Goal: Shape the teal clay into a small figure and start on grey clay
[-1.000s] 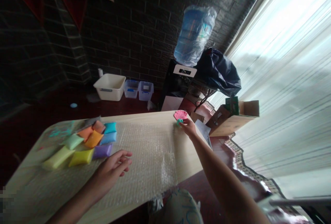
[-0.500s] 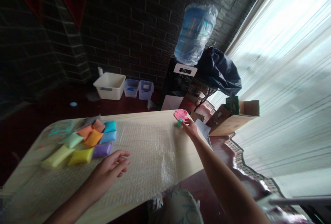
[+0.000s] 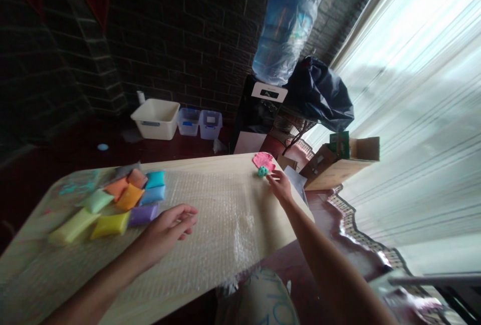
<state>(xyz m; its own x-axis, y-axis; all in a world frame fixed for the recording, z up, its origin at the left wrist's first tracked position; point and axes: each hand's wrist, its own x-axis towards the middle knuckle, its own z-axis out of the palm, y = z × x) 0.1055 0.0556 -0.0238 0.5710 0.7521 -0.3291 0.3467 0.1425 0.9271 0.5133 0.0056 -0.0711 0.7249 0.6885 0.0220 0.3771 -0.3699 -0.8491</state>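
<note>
A small teal lump with dark spots (image 3: 262, 171) sits at the far right corner of the table, at the near edge of a flat pink piece (image 3: 264, 158). My right hand (image 3: 280, 186) is just right of the lump, its fingers apart and holding nothing. Over a sheet of bubble wrap (image 3: 214, 215) hovers my left hand (image 3: 175, 225), open, with loosely curved fingers and nothing in them. To its left lie several soft coloured packets, among them a purple one (image 3: 143, 215), a yellow one (image 3: 110, 225) and an orange one (image 3: 130, 196).
The pale wooden table (image 3: 276, 225) ends close to my knee. Behind it stand a white bin (image 3: 158, 119), two small clear bins (image 3: 210, 125) and a water dispenser (image 3: 255, 114) with a large blue bottle (image 3: 283, 34). An open cardboard box (image 3: 338, 165) is on the right.
My right hand has let go of the teal lump and drawn slightly to the right, leaving it by the pink piece. My left hand has shifted a little to the right.
</note>
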